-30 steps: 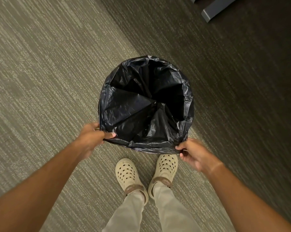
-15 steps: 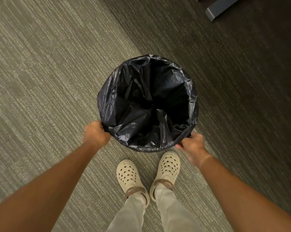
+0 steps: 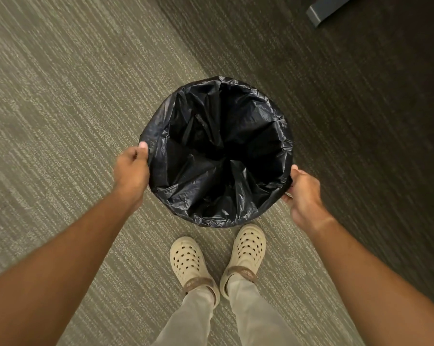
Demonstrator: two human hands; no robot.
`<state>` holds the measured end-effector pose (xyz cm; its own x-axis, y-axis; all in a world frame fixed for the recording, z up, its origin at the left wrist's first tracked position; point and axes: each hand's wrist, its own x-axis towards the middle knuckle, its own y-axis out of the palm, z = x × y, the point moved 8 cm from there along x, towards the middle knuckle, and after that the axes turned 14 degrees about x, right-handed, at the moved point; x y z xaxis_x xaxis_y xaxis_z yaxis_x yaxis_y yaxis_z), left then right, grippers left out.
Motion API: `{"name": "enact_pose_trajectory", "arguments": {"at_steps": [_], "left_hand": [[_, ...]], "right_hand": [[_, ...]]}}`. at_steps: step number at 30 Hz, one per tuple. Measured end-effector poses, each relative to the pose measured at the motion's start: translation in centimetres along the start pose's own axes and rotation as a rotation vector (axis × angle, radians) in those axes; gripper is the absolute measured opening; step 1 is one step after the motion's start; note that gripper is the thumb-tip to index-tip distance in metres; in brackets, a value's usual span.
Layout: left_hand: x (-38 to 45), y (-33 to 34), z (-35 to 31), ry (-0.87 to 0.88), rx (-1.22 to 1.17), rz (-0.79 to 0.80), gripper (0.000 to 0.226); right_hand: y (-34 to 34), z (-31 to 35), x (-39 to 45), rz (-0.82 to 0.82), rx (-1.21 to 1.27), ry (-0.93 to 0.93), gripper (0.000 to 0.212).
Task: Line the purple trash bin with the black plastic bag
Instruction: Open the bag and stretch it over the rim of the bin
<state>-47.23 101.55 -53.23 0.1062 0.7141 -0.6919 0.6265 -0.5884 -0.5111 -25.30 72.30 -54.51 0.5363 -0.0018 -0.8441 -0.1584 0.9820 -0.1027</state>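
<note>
The black plastic bag [image 3: 211,171] sits in a round bin on the carpet, seen from straight above. Its mouth is spread over the whole rim and folded outward, so the purple bin itself is hidden under the plastic. My left hand [image 3: 131,169] grips the bag's folded edge at the left side of the rim, thumb on top. My right hand [image 3: 303,191] holds the bag's edge at the right side of the rim, fingers curled under it.
My two feet in cream clogs [image 3: 191,264] stand on the grey striped carpet just in front of the bin. A blue-grey furniture foot [image 3: 320,13] lies at the far upper right, on the darker carpet.
Both hands have slid from the near edge of the rim outward and up along its sides, pulling the bag's edge down around the rim; the bag's mouth now looks rounder and more evenly spread.
</note>
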Motion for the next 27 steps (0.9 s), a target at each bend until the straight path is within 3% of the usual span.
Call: {"name": "enact_pose_trajectory", "arguments": {"at_steps": [6,14,17,21,27], "left_hand": [[2.4,0.3,1.8,-0.134,-0.087,0.002,0.022],[4.3,-0.7,2.9,-0.232,0.104,-0.086,0.02],[3.3,-1.8,0.9,-0.094,0.088,-0.18,0.015],[1.8,0.5,-1.4,0.092,0.054,-0.001,0.032],[1.9,1.0,-0.7,-0.011,0.07,0.01,0.047]], "right_hand": [[0.3,-0.6,1.5,0.036,-0.001,0.024,0.029],[-1.0,0.1,3.4,0.003,-0.246,-0.006,0.014],[-1.5,1.7,2.8,-0.062,-0.127,-0.093,0.018],[0.6,2.5,1.8,0.031,-0.085,-0.115,0.031],[1.7,2.6,0.8,-0.034,-0.216,-0.206,0.047]]}}
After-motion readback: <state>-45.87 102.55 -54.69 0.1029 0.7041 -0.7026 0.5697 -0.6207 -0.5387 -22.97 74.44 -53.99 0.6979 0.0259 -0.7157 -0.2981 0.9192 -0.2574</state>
